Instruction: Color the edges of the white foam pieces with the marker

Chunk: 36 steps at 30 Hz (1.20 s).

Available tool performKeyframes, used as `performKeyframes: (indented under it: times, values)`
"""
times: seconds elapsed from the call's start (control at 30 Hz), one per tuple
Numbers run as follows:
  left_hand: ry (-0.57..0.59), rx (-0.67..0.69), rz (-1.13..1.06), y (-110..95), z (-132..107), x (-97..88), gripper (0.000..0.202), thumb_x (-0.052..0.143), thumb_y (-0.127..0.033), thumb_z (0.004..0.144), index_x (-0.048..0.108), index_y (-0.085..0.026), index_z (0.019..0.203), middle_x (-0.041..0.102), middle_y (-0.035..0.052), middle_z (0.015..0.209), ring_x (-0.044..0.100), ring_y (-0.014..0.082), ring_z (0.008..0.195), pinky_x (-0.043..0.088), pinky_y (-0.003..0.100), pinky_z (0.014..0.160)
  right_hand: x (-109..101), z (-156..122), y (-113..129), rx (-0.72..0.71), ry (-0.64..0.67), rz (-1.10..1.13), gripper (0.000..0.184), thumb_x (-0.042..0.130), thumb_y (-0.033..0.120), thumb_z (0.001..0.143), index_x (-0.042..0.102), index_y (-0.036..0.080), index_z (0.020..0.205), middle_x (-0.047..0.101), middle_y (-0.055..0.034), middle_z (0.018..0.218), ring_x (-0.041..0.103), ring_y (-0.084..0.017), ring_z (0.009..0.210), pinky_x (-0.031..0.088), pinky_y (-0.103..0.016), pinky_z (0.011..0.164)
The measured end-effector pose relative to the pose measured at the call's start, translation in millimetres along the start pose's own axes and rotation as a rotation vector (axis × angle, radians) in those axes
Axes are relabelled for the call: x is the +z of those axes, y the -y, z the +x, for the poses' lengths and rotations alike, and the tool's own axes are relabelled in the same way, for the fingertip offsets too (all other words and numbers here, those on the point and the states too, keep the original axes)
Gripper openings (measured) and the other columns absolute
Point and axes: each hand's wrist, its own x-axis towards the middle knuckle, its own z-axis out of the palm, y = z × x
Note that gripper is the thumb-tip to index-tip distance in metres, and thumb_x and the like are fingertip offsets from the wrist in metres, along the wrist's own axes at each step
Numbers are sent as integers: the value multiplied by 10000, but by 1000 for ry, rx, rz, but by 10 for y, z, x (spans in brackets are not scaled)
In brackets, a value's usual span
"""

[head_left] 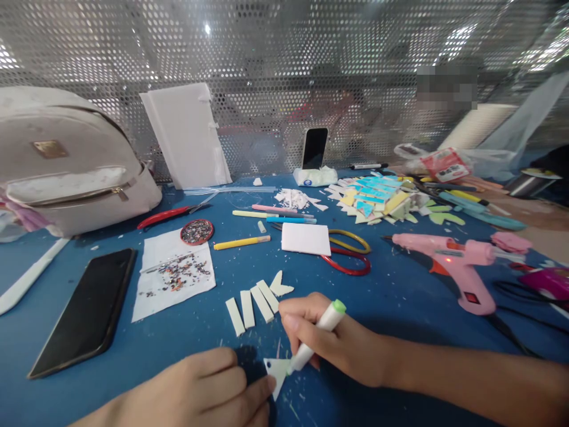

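Observation:
My right hand (326,341) grips a white marker with a green end (331,317), its tip touching a small triangular foam-like piece (279,369). This pale piece lies on the blue table and has a dark dot near one corner. The fingers of my left hand (208,385) are curled, and one fingertip presses the piece down from the left. Just beyond my hands lie several pale strips (247,308) in a row, with a V-shaped cutout (281,284) at their right end.
A pink glue gun (462,261) with its cord is at right. Scissors (351,261) lie partly under a white block (306,238). Cut pieces (377,198) are heaped behind. Left are a phone (84,314), glitter on paper (146,302), red-handled pliers (164,217) and a backpack (75,130).

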Motion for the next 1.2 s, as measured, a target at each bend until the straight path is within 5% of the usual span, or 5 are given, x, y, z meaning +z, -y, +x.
performKeyframes:
  times: [0.33,0.87,1.2]
  values:
    - [-12,-16,23,-2,31,11,142,608,-219,1018,730,-199,1087,728,-42,1199,668,121,786,555,276,736,-12,2,-2,-1,-4,4,432,419,419,963,487,170,616,479,11,533,447,-111,480,344,-217,480]
    - [-42,-23,-16,19,55,1,515,223,-88,1089,728,-178,1047,744,-38,1148,658,134,779,533,295,721,-27,26,-12,7,-15,45,442,408,434,959,514,165,625,480,6,559,454,-117,498,350,-229,490]
    - [-46,-24,-11,25,57,20,469,269,-102,1094,728,-183,1044,745,-46,1145,656,127,776,529,288,729,-27,26,-38,19,-13,67,473,412,485,957,494,174,610,463,9,549,443,-122,492,343,-237,484]
